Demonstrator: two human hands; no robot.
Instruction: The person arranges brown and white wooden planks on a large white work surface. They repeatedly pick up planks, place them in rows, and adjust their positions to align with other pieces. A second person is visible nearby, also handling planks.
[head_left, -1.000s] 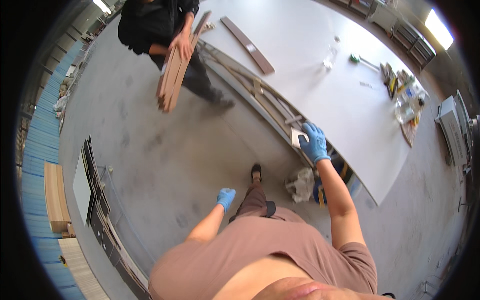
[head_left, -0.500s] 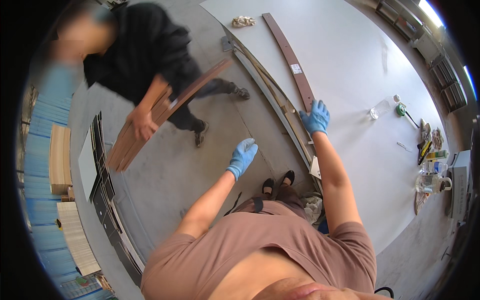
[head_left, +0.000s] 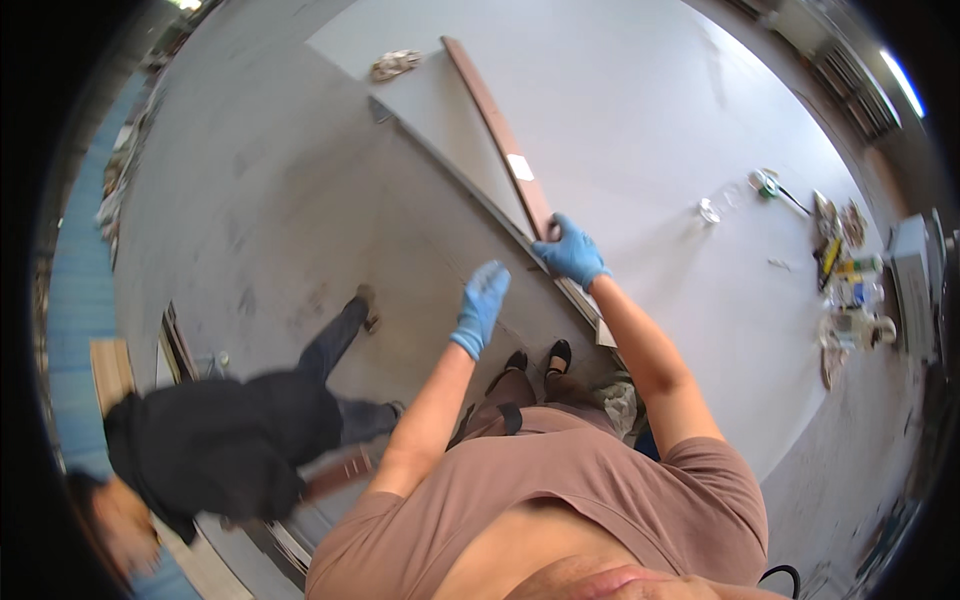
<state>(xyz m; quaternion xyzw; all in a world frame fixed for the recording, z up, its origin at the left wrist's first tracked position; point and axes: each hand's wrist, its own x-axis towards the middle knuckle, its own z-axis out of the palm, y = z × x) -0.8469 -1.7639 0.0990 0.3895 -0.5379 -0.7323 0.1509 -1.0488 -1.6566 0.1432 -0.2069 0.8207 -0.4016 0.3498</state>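
Right blue-gloved hand (head_left: 573,250) curled at the near end of the long, flat, red-brown strip (head_left: 493,122), can't tell if it's pinching; strip lies on the broad pale-grey table (head_left: 640,130), near end by its left edge; left blue-gloved hand (head_left: 482,308) free, fingers extended; I'd expect pivoting or slipping if dragged one-handed.

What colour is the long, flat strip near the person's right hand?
The long, flat strip is reddish brown; the head view shows it best.
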